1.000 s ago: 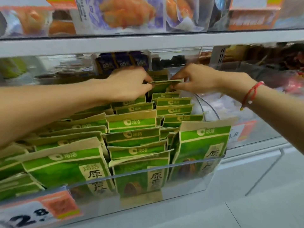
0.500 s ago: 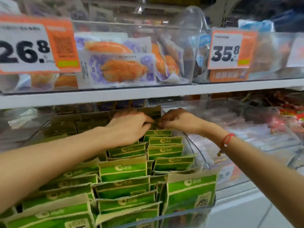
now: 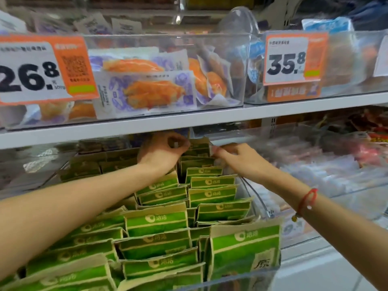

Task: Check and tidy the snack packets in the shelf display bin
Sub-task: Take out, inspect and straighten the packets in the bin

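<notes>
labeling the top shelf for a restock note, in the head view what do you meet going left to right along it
26.8 price tag → orange-and-purple packets → clear bin wall → 35.8 price tag → blue-and-white packet

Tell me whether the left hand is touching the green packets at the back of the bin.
Touching. The head view shows the left hand with curled fingers on the top edge of a rear green packet.

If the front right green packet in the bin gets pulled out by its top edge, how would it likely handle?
The front right packet looks like a thin paper pouch with a creased top, so it would probably flex rather than stay stiff. It leans on the clear bin wall, so it may flop forward once freed. Probably light for its size.
</notes>
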{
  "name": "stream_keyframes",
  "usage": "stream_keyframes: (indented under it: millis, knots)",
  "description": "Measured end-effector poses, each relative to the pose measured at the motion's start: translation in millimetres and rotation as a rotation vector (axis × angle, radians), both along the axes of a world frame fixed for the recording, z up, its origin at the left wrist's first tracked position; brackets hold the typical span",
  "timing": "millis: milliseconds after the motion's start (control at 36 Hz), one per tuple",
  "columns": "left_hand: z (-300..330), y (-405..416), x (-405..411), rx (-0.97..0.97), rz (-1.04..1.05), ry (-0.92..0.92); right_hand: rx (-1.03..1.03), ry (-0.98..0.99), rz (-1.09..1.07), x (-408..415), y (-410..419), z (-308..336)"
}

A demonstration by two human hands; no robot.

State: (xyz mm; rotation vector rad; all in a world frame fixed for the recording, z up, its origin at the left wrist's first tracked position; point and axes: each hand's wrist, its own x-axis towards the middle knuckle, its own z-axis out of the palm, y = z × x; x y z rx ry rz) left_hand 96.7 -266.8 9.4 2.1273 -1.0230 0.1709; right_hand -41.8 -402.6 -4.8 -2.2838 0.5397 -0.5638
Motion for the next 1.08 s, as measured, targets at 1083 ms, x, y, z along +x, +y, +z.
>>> stream_keyframes:
  millis: [1083]
  knots:
    - [11, 36, -13, 0.304, -0.132, 0.015, -0.203, -0.414, 0.195, -44, 22, 12]
